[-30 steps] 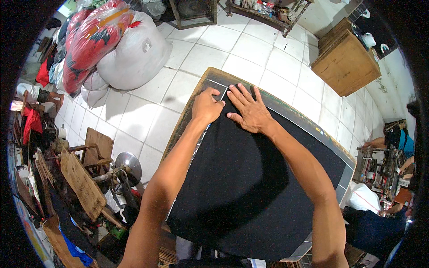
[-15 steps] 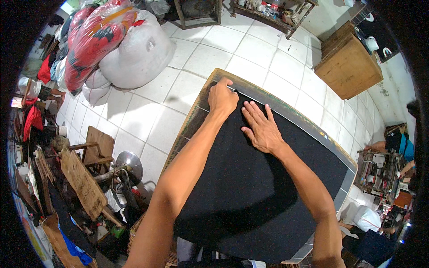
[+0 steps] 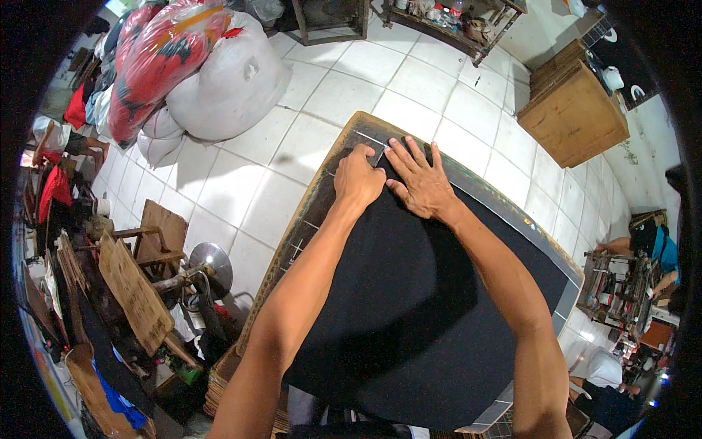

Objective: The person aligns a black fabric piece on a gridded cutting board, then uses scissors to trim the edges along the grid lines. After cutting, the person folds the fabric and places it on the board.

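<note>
The cloth beneath the right hand is plain black; the board, exposed just left of the left hand, is dark grey with thin white lines and a green-flecked, yellowish-brown border. Beyond both hands, the floor is white with a grid of grey joints. Far left of the left hand, the bundle is red and black, the adjacent sack white.

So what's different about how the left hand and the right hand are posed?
The left hand is curled, its fingers mostly folded; the right hand is flatter, its fingers stretched out. The left hand sits at the left edge of the black cloth, while the right hand lies over the cloth. Both are bare, close together near the cloth's far corner, backs facing up.
</note>
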A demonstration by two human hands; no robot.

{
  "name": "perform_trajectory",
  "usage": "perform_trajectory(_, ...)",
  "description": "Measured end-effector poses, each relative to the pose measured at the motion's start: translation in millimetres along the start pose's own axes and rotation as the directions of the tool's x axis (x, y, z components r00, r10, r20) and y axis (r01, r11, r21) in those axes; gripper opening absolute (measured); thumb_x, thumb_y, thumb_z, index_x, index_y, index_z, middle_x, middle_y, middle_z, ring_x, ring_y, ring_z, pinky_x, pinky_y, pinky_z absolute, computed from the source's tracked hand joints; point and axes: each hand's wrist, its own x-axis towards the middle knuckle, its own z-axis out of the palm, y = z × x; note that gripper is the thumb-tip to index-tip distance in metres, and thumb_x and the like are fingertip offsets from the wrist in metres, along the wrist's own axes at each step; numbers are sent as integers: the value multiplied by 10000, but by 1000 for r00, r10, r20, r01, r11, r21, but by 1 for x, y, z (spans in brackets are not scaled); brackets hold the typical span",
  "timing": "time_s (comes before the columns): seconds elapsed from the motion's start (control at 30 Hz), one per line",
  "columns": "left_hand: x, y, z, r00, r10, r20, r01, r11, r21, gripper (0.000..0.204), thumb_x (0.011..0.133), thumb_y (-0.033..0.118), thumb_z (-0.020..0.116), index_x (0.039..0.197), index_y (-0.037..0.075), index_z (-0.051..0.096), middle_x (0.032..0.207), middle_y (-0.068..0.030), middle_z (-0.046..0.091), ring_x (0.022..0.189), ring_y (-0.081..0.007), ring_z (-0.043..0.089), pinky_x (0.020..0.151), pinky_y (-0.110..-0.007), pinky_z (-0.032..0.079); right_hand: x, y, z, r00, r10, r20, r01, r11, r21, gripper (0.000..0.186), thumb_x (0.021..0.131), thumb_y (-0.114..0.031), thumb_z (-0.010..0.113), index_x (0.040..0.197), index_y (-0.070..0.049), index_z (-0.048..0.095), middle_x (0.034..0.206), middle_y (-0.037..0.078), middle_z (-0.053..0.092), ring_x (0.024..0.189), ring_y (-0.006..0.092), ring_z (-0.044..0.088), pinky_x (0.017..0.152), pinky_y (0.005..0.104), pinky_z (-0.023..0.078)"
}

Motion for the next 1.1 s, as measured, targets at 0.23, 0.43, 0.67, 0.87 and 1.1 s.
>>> perform_trajectory(0.23,-14,5,-8,999,-21,-26,22,999,30,400,788,144,777,1149,20,656,842,-155,715,832,-328,704,768,-428,532,-4,-5,-1,998,-67,-21,66,996,-57,636,1039,-497,305,1568,-145,287,1662,60,181,1542,291,99,1215,619,31)
perform_trajectory(0.43,-34,-2,-25,993,-59,101,62,998,-23,385,818,115,748,1173,17,636,947,-207,727,955,-369,702,849,-452,535,-10,-20,-3,995,-99,31,100,994,-36,675,1038,-497,307,1570,-84,258,1663,83,171,1541,262,119,1235,561,43)
perform_trajectory(0.67,-38,-8,-17,1000,-26,12,25,1000,14,352,809,78,731,1146,22,645,902,-188,723,905,-367,702,800,-457,537,-14,-32,-5,991,-128,36,125,989,77,705,1033,-491,344,1563,-35,249,1656,139,169,1538,286,129,1246,491,93)
perform_trajectory(0.87,-54,-20,-21,1000,-23,8,23,1000,-18,335,801,77,735,1123,34,655,851,-171,715,843,-357,703,754,-446,534,-22,-48,-5,989,-140,51,136,987,87,721,1027,-497,356,1560,-22,251,1651,150,181,1534,299,145,1243,477,117)
perform_trajectory(1.1,-63,-31,-21,996,45,-76,-46,999,-14,324,813,97,726,1121,31,652,856,-178,710,827,-359,699,742,-453,528,-28,-61,-3,991,-127,34,124,990,74,728,1027,-512,339,1561,-24,252,1655,144,174,1537,298,134,1239,489,117)
